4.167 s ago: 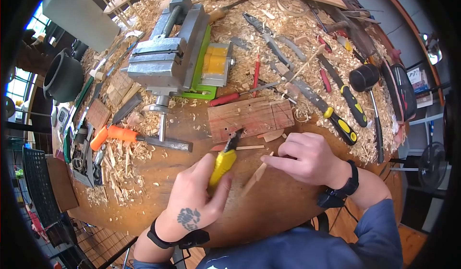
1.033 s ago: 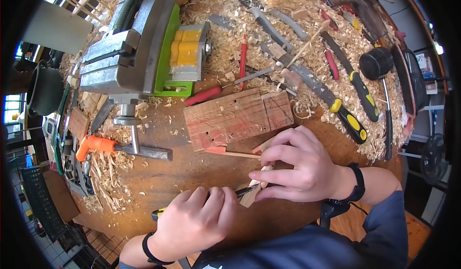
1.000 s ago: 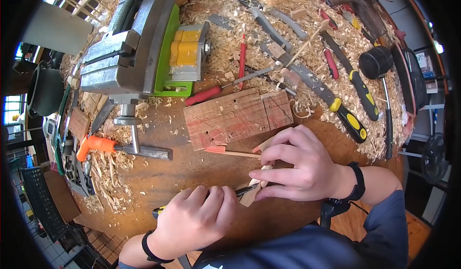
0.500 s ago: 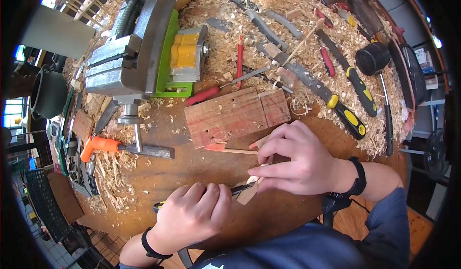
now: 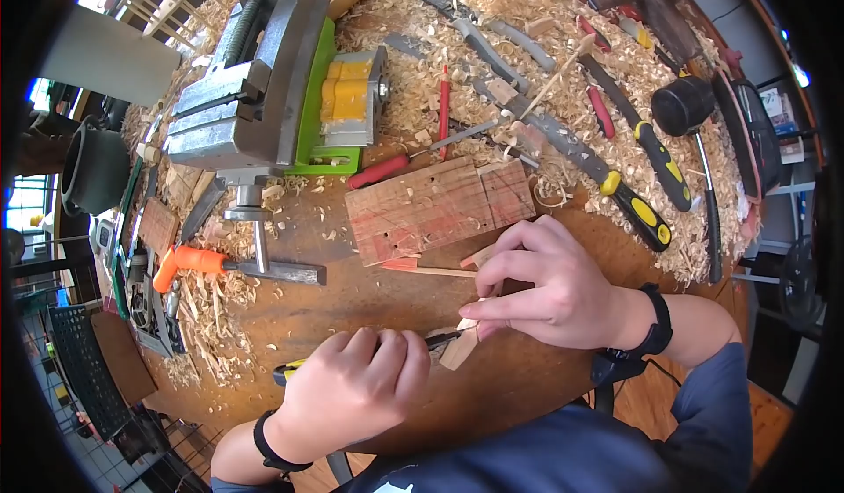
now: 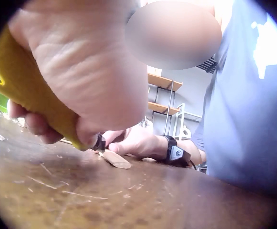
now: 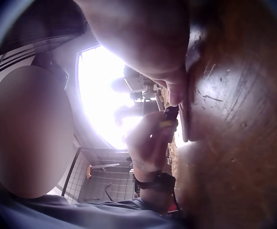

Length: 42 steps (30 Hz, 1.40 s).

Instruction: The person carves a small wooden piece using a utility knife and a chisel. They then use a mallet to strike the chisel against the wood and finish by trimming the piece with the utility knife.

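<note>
My left hand (image 5: 352,392) is curled round the yellow handle (image 6: 36,90) of a knife, its dark blade (image 5: 442,339) lying against a small pale wood piece (image 5: 459,350). That piece is pinched between thumb and fingers of my right hand (image 5: 554,291), low over the table. In the left wrist view the wood piece (image 6: 115,160) slants down to the tabletop, with the right hand (image 6: 141,142) behind it. The right wrist view shows the left hand (image 7: 150,143) on the knife; the wood there is partly hidden by fingers.
A reddish wood block (image 5: 431,211) with holes lies beyond the hands, thin red-tipped sticks (image 5: 431,270) beside it. A metal vise (image 5: 255,97) and orange-handled tool (image 5: 198,260) are at the left. Saws, pliers (image 5: 479,36) and a black mallet (image 5: 683,106) lie among shavings at the right.
Since the oldest frame, the left hand has brought the knife down to the wood piece, and the right hand has closed its grip on it. Over the last second both hands moved only slightly.
</note>
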Available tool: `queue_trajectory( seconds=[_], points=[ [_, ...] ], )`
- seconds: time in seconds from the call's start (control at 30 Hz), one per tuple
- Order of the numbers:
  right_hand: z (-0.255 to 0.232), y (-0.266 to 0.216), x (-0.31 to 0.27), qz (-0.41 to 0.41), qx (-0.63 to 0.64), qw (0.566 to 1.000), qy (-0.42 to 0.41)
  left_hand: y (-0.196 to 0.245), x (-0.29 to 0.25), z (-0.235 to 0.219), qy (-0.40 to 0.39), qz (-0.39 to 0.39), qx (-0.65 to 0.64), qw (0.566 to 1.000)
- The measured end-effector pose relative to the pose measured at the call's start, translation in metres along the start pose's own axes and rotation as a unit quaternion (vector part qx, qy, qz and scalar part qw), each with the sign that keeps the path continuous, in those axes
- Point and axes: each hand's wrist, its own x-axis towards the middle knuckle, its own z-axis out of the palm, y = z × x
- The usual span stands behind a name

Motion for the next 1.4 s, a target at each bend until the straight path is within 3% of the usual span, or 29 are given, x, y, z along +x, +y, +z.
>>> queue_trajectory(
  seconds=[0.17,0.33,0.67,0.77,0.83,0.97,1.03,1.1,1.2,1.23,1.33,1.4],
  points=[
    [0.002,0.001,0.000,-0.001,0.003,1.000,0.002,0.000,0.004,-0.005,-0.012,0.012,0.016,1.000],
    [0.000,0.000,-0.001,0.000,0.007,1.000,0.004,0.003,-0.006,0.011,0.042,-0.029,-0.032,0.998],
    [-0.003,0.004,-0.001,-0.016,0.021,1.000,0.002,0.005,-0.007,0.004,0.006,-0.060,-0.009,0.998],
    [-0.004,0.005,-0.002,-0.018,0.041,0.999,-0.009,0.001,-0.006,-0.002,0.014,-0.076,-0.068,0.995],
    [-0.007,0.004,-0.002,-0.009,0.085,0.996,-0.038,-0.001,-0.004,-0.003,0.055,-0.101,-0.084,0.990],
    [-0.008,0.003,0.000,-0.005,0.123,0.992,-0.028,-0.008,0.002,-0.012,0.041,-0.140,-0.133,0.980],
    [-0.005,0.005,-0.002,-0.002,0.146,0.989,-0.006,-0.015,0.007,-0.013,0.124,-0.116,-0.115,0.979],
    [-0.007,0.002,-0.001,0.005,0.158,0.987,-0.015,-0.004,0.010,-0.015,0.160,-0.130,-0.139,0.969],
    [-0.010,-0.005,0.002,0.013,0.181,0.983,-0.031,0.016,0.015,-0.022,0.103,-0.177,-0.340,0.918],
    [-0.010,-0.006,0.002,0.014,0.189,0.981,-0.039,0.019,0.015,-0.019,0.106,-0.177,-0.341,0.917],
    [-0.005,-0.013,-0.002,0.027,0.223,0.973,-0.061,0.028,0.012,0.001,0.078,-0.197,-0.519,0.828],
    [-0.004,-0.017,-0.003,0.038,0.228,0.970,-0.077,0.027,0.011,0.009,0.057,-0.203,-0.556,0.804]
  ],
)
